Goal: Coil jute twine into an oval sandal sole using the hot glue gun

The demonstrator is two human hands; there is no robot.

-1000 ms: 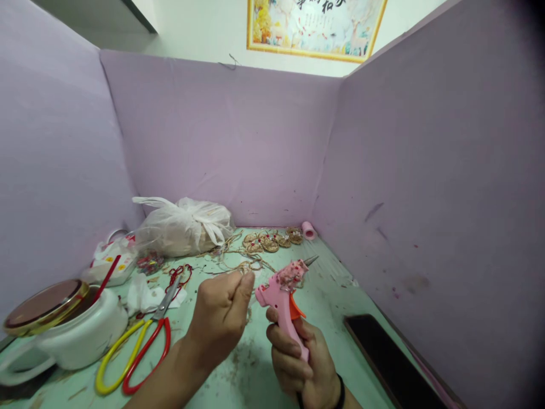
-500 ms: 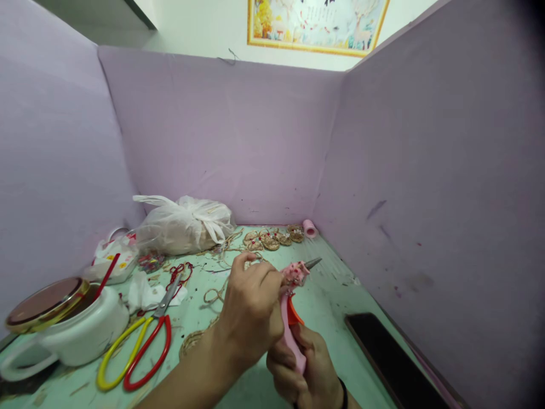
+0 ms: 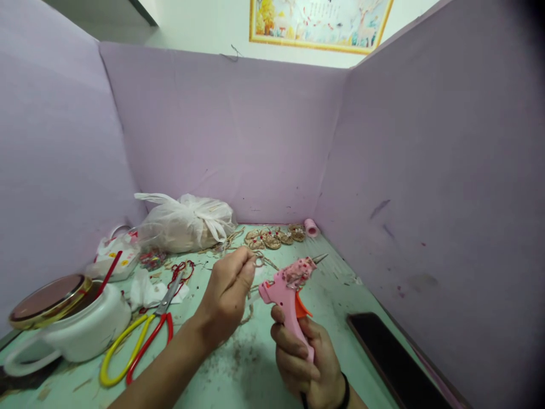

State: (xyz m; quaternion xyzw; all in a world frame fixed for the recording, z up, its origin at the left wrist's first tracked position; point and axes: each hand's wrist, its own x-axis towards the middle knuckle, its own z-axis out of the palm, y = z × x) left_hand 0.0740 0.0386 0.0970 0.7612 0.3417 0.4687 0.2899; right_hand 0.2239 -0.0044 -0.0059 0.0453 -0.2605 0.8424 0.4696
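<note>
My right hand (image 3: 304, 360) is closed round the handle of a pink glue gun (image 3: 288, 289) with an orange trigger; its metal tip points up and to the right. My left hand (image 3: 227, 295) is pinched on a piece of jute twine (image 3: 256, 261) just left of the gun, and a loop of the twine hangs below my fingers. Both hands hover over the green tabletop (image 3: 251, 369) near its front middle.
Scissors (image 3: 136, 341) with yellow and red handles lie at the left, beside a white pot (image 3: 70, 332) with a gold lid. A white plastic bag (image 3: 187, 224), several woven twine discs (image 3: 275, 237) and a pink roll (image 3: 311, 228) sit at the back. A black phone (image 3: 392, 358) lies at the right. Purple panels wall three sides.
My left hand has drawn back to the left, off the glue gun's top, with the twine pinched in it. The gun's body shows again and has tilted slightly.
</note>
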